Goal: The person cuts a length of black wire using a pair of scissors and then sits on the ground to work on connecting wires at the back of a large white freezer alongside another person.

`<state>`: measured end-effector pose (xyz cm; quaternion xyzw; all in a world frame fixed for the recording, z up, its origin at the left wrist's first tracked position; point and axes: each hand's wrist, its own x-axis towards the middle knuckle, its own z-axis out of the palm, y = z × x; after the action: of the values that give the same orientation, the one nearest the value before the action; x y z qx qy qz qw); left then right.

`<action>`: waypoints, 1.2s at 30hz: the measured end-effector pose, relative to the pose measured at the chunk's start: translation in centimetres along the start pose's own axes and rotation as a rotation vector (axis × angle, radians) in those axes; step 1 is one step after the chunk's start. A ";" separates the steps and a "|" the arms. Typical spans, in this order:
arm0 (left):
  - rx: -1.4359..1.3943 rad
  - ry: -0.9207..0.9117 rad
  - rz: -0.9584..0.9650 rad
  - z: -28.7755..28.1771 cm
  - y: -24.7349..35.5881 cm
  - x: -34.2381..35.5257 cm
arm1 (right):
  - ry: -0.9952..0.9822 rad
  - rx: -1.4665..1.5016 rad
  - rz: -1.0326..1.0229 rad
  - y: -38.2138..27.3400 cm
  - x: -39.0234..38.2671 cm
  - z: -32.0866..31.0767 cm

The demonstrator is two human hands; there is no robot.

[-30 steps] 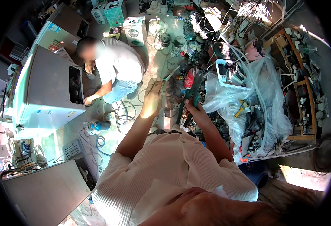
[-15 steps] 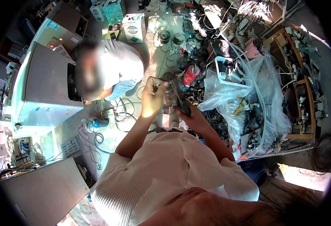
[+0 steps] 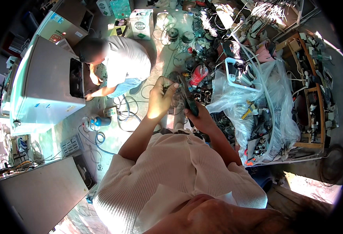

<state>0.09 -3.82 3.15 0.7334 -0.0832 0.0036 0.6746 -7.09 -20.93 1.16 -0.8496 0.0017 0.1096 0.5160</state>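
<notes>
In front of my body, my right hand (image 3: pixel 202 119) is wrapped round the dark handles of a pair of pliers (image 3: pixel 191 103). The pliers' head points up and away from me, close to my left fingertips. My left hand (image 3: pixel 160 98) is closed, thumb pressed against the bent fingers. Whatever it pinches is too small and shadowed to make out. It cannot be told whether the jaws touch it.
A co-worker (image 3: pixel 126 62) crouches at the left, hands by the opening of a large pale refrigerator (image 3: pixel 48 78). A blue gas cylinder (image 3: pixel 102 119) and hoses lie on the floor. At right are a red canister (image 3: pixel 199 75), clear plastic sheeting (image 3: pixel 230 97) and a wooden frame (image 3: pixel 316 113).
The co-worker's head has moved back from the refrigerator, and both of their hands now show. My hands stay close together, the pliers still in the right, with only a slight shift.
</notes>
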 end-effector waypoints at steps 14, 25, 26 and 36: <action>0.263 -0.266 -0.084 -0.4 -0.8 0.0 | 0.130 0.047 -0.088 3.5 0.3 2.1; 0.368 -0.565 -0.107 -1.6 -1.6 -0.5 | 0.121 -0.066 -0.153 3.7 -0.1 2.4; 0.326 -0.544 -0.101 -1.6 -1.6 -0.6 | 0.097 -0.077 -0.161 4.0 -0.1 2.2; -0.084 -0.300 -0.113 -0.4 -4.6 -3.3 | -0.002 -0.083 -0.223 3.7 0.8 1.6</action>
<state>-2.56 -2.68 -1.78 0.7003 -0.1420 -0.1474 0.6839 -7.04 -21.14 -2.91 -0.8651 -0.0978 0.0525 0.4892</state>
